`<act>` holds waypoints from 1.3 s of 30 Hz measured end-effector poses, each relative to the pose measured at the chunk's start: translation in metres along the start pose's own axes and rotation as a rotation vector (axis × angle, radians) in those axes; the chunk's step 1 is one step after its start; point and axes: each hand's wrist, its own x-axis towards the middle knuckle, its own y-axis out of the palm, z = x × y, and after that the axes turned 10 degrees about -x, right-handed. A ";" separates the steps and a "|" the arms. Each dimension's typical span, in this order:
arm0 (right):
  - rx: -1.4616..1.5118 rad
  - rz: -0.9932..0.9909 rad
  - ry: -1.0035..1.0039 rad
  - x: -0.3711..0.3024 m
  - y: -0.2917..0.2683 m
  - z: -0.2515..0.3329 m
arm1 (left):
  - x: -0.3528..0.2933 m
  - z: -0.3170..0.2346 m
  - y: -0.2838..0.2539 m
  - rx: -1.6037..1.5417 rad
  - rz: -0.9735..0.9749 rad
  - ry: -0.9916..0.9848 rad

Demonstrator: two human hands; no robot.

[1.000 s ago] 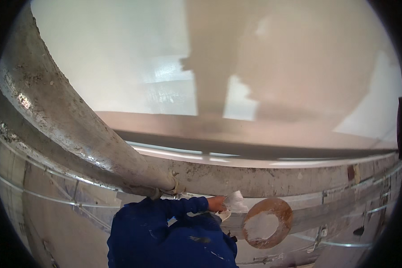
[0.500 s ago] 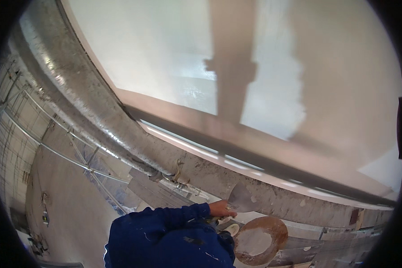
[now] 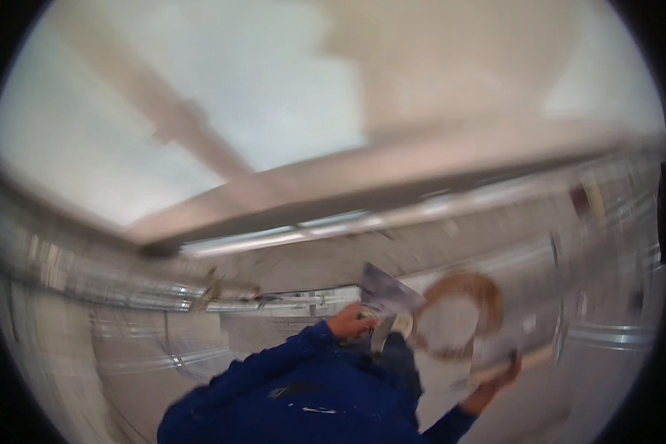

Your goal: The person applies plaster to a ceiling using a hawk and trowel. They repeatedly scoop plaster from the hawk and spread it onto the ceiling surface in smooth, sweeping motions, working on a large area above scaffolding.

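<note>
My left hand [image 3: 351, 323], at the end of a blue sleeve, is closed round the handle of a wide grey putty knife [image 3: 388, 290]. Its flared blade points up and to the right, toward the foot of the wall. At lower right, my right hand [image 3: 494, 386] is smeared by motion. Its fingers seem wrapped on something along a long pale strip [image 3: 534, 360] with a grey flat area above; I cannot make out what it is. Between the hands lies a round brown-rimmed shape [image 3: 487, 293] with a pale grey middle, perhaps a tub.
A large pale wall panel [image 3: 274, 96] with shadows fills the upper view, above a dark band and a ledge [image 3: 311, 263]. Blurred metal poles [image 3: 140, 362] run at left. My pale shoe [image 3: 401, 324] and dark trouser leg show beside the putty knife.
The view has swung, tilting the wall edge the other way and blurring everything. My right hand has come into sight at lower right. The putty knife stays in my left hand.
</note>
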 end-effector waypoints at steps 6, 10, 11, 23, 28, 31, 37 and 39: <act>0.560 -0.347 0.320 0.008 -0.096 -0.062 | 0.052 0.062 0.039 0.082 0.239 -0.023; 0.481 -0.540 0.443 -0.037 -0.061 -0.109 | 0.086 0.109 -0.003 0.167 0.348 -0.311; 0.462 -0.562 0.481 -0.042 -0.057 -0.133 | 0.103 0.125 -0.010 0.258 0.368 -0.368; -0.692 -0.469 0.683 0.112 -0.106 -0.582 | 0.429 0.391 0.031 0.321 0.333 -0.270; -1.080 -0.154 0.284 0.113 -0.079 -0.646 | 0.559 0.469 0.035 0.171 0.183 -0.132; -1.362 -0.036 -0.070 0.121 -0.065 -0.707 | 0.611 0.503 0.047 -0.009 0.195 -0.047; -1.383 0.019 -0.032 0.035 0.026 -0.779 | 0.661 0.505 0.035 -0.003 0.369 0.132; -1.227 0.134 0.048 0.048 0.014 -0.762 | 0.665 0.497 0.035 -0.023 0.322 0.157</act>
